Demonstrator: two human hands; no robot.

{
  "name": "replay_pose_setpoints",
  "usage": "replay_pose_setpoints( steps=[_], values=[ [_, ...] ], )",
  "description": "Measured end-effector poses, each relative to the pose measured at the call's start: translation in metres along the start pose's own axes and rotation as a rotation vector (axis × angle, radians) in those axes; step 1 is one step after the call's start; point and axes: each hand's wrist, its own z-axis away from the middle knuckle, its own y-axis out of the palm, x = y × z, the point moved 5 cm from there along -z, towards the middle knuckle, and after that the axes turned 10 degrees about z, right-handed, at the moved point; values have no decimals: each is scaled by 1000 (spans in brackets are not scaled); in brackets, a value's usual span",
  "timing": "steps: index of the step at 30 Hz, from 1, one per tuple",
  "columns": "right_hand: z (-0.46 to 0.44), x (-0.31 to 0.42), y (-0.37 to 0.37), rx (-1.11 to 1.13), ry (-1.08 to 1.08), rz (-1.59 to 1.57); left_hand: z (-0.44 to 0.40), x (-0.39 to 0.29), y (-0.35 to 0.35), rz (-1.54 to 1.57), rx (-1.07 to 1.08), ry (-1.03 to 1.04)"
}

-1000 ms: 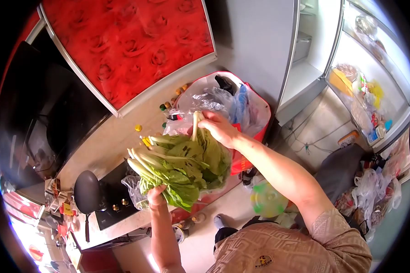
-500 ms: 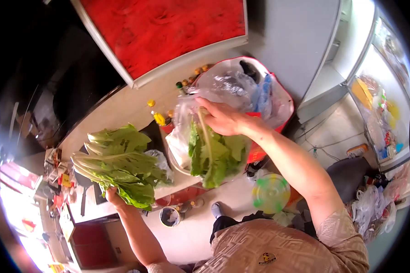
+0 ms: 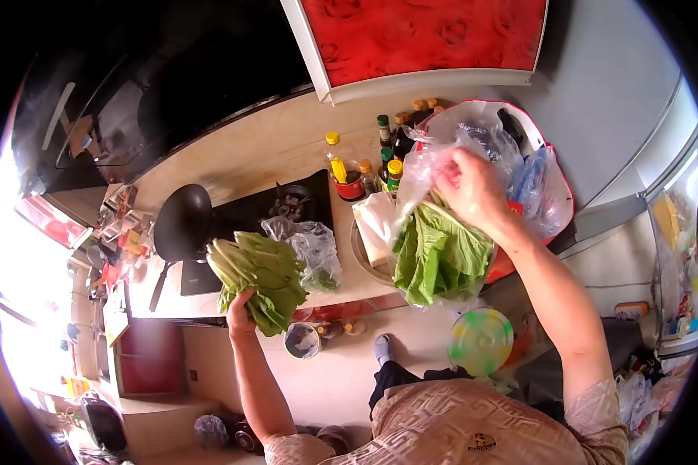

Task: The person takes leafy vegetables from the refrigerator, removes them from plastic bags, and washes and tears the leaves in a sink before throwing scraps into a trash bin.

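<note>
My left hand (image 3: pixel 241 311) is closed around the lower side of a bunch of leafy greens (image 3: pixel 267 279) with pale stalks, held in front of the counter edge. My right hand (image 3: pixel 473 190) is closed on the gathered top of a clear plastic bag (image 3: pixel 419 174). More leafy greens (image 3: pixel 438 252) hang inside that bag, below my fingers. A second, crumpled clear plastic bag (image 3: pixel 314 252) lies on the counter beside the left-hand bunch, with a bit of green at its lower end.
A black wok (image 3: pixel 183 221) and a gas burner (image 3: pixel 291 203) are at the left. Several sauce bottles (image 3: pixel 385 132) line the back of the counter. A red-rimmed container (image 3: pixel 568 182) with plastic bags stands at the right. On the floor are a bucket (image 3: pixel 302 342) and a green-patterned round thing (image 3: pixel 482 342).
My view has turned, so the scene sits further right. The right hand has gone from spread fingers to closed on the bag top. The left-hand bunch now looks more upright and compact.
</note>
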Motion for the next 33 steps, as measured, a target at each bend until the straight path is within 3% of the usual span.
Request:
replay_pose_setpoints(
  steps=[3, 5, 7, 9, 12, 13, 16, 20, 24, 25, 28, 29, 33],
  values=[
    [-5, -5, -15, -74, 100, -129, -26, 17, -17, -61, -73, -68],
    [-5, -6, -20, 26, 133, -190, -42, 24, -24, -19, -91, -87],
    [2, 0, -19, 266, 376, -494, -65, 46, -19, 66, -125, -128],
    [-1, -2, -17, 259, 295, -640, -89, 63, -10, 106, -32, -133],
    [-1, 3, -21, 280, 271, -519, -139, 101, -41, 88, -86, -217],
    [2, 6, -20, 295, 230, -572, -149, 112, -60, -127, -291, -232],
    [14, 7, -20, 415, 199, -436, -171, 117, -102, -1032, -456, -125],
    [40, 13, 1, 222, 1, -101, -177, 116, -99, -1235, -398, 14],
    [54, 39, 20, 562, -83, 492, -147, 97, -64, -1268, -383, 2],
    [51, 37, 26, 564, -84, 490, -146, 97, -70, -1276, -361, 11],
    [41, 17, 42, 989, 210, 455, -123, 82, -45, -1372, -295, 48],
    [45, -7, 68, 699, 66, 522, -108, 75, -27, -1454, -252, 73],
    [11, -16, 32, 835, 236, 315, -78, 69, -12, -1678, -265, 55]
  ],
)
